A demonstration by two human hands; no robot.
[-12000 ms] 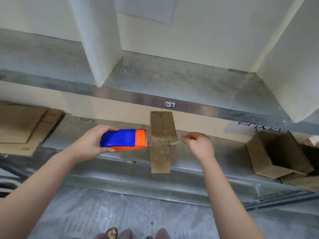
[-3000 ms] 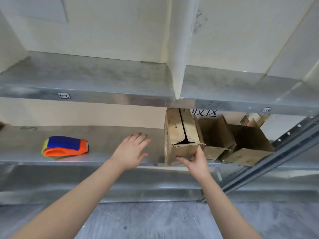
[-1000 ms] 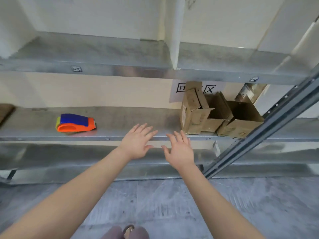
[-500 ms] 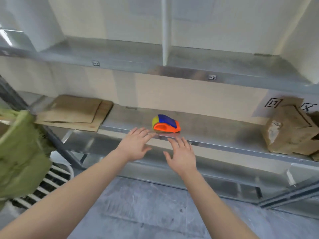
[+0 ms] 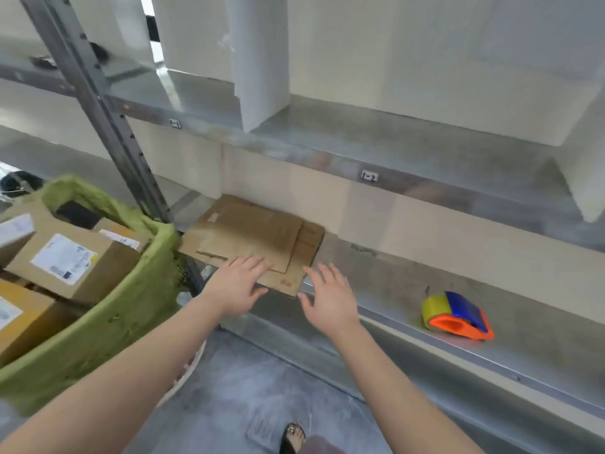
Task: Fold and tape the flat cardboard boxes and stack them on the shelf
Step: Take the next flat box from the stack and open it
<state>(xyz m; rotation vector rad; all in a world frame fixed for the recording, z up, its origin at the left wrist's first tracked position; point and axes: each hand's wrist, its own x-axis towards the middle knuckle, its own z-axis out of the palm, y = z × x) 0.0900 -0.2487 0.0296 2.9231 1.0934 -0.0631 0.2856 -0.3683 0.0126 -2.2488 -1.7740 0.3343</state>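
1. A stack of flat cardboard boxes (image 5: 252, 235) lies on the left end of the lower shelf (image 5: 402, 290), just right of a grey upright post (image 5: 108, 126). One smaller sheet sits on top of a wider one.
2. The left hand (image 5: 235, 286) reaches forward with its fingers (image 5: 258, 262) straight and spread apart, holding nothing. The fingertips lie over the near edge of the cardboard; whether they press on it cannot be told.
3. The right hand (image 5: 329, 298) is stretched out just beside the near right corner of the stack. Its fingers (image 5: 322, 273) are also apart and straight, holding nothing, above the shelf's front edge.
4. A tape dispenser (image 5: 458, 317), blue and orange with a yellowish roll, rests on the same shelf well to the right of both hands.
5. An upper shelf (image 5: 376, 142) runs above and carries white upright panels (image 5: 262, 60); a small tag (image 5: 369, 176) is stuck on its front edge.
6. On the left stands a green bag (image 5: 108, 322) holding brown parcels (image 5: 68, 257) with white labels.
7. A sandalled foot (image 5: 293, 437) shows on the grey floor (image 5: 245, 381) at the near edge.
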